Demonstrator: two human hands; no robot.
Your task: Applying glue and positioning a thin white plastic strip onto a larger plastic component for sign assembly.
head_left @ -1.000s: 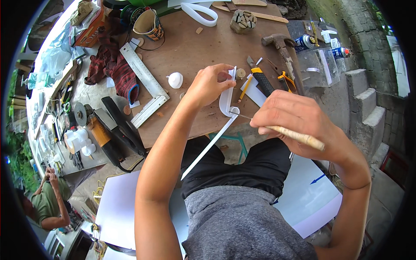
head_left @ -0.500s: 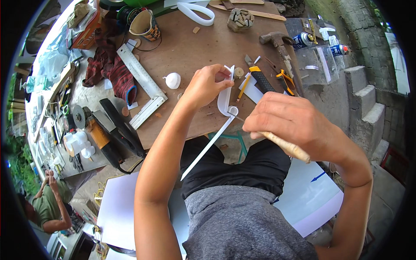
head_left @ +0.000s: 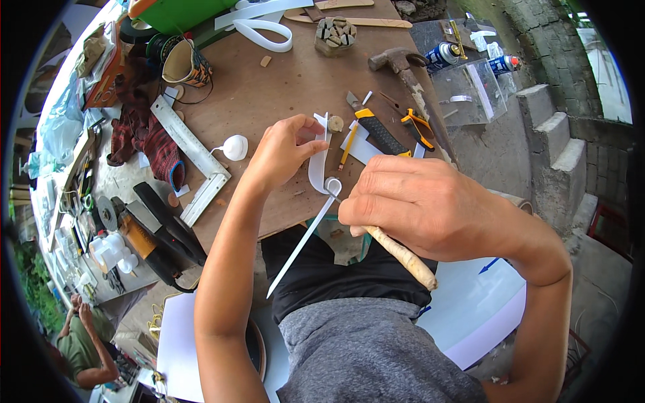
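Observation:
My left hand (head_left: 285,151) pinches a white plastic strip (head_left: 317,169) between thumb and fingers over the table's near edge. Below that grip the strip bends into a small curl, and a long straight tail (head_left: 300,250) slants down over my lap. My right hand (head_left: 416,208) is closed round a thin-shafted tool with a rough pale wooden handle (head_left: 406,260), which sticks out below the palm. Its slim metal shaft reaches the curl; whether the tip touches the plastic is hard to make out.
Close beyond my hands lie a yellow-black utility knife (head_left: 381,131), a pencil (head_left: 348,146), orange-handled pliers (head_left: 418,129) and a hammer (head_left: 410,77). A metal square (head_left: 195,151), white glue bottle (head_left: 234,147) and angle grinder (head_left: 138,235) are leftward. Another person (head_left: 87,342) sits lower left.
The view has shifted, so the table's things appear farther left. Both hands keep their grips on the strip and the tool, while the wooden handle now points more steeply downward.

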